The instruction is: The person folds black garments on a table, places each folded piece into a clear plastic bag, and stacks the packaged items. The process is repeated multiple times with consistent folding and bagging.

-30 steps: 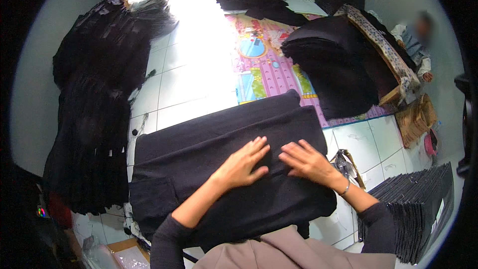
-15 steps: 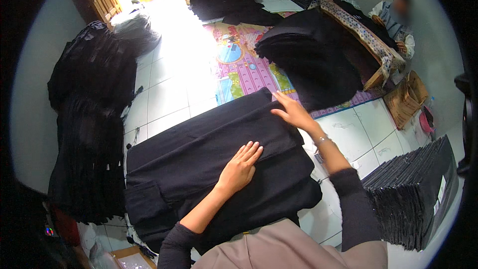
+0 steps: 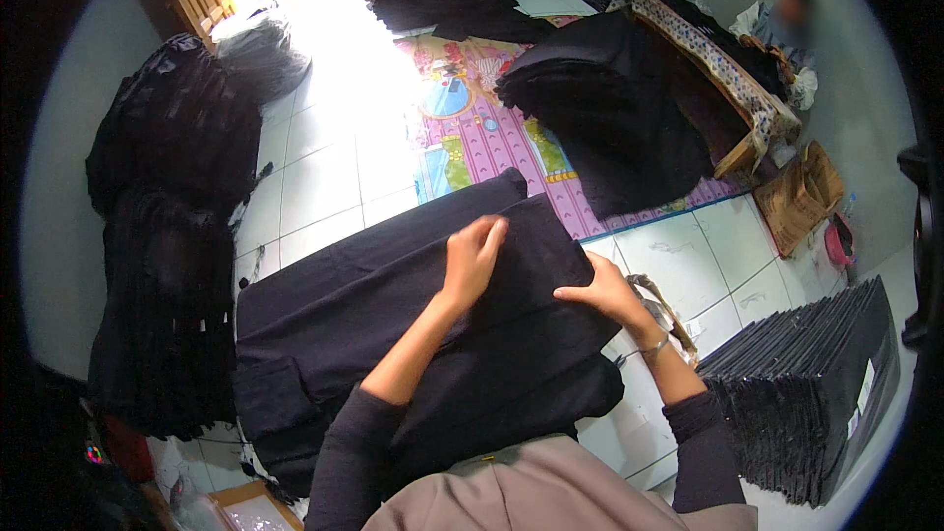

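In front of me black garments (image 3: 393,285) lie spread in a layered pile, with a long fold running across them. Over the upper middle of the cloth is my left hand (image 3: 474,261), its fingers curled in and closed; whether cloth is pinched in them is hidden. My right hand (image 3: 615,297) rests at the right edge of the pile. Its thumb stretches over the cloth, apart from the fingers, which lie along the edge.
Stacked black garments (image 3: 177,305) stand at the left, and a black flat stack (image 3: 796,393) at the lower right. Beyond lie a colourful mat (image 3: 482,138) and more black cloth (image 3: 610,118). A person (image 3: 787,39) sits behind a low table (image 3: 708,64); a paper bag (image 3: 801,202) stands nearby.
My left hand has gone from lying flat to curled, moving farther up the cloth. The right hand has come down along the right edge, and the top layer's right side has shifted.
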`<state>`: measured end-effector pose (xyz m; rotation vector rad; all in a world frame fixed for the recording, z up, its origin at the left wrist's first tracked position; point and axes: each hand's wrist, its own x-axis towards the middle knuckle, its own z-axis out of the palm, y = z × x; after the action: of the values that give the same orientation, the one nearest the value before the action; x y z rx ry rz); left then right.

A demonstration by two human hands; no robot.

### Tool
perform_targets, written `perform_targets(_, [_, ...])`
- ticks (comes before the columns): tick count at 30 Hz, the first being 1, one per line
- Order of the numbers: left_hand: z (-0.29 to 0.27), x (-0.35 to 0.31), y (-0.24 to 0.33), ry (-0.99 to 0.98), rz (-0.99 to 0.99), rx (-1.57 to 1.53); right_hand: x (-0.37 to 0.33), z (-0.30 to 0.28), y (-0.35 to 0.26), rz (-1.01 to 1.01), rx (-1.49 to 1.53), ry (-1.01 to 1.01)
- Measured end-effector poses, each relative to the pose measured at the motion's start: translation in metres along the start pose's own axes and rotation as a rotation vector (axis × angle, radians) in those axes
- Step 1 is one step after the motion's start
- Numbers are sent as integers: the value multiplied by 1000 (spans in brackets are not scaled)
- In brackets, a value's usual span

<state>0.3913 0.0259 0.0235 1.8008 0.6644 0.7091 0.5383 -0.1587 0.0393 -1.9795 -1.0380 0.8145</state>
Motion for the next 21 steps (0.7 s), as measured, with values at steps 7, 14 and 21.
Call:
perform_targets(7, [14,85,-5,-311,-170,427,-61,70,-47,-411,-1391,216])
perform_targets(14, [-18,68,-32,-387,-38,-89,-99,77,-17,-459,-888,260])
perform_targets(21, [3,29,-3,277,506,514,-102,55,-10,-196,-549,466])
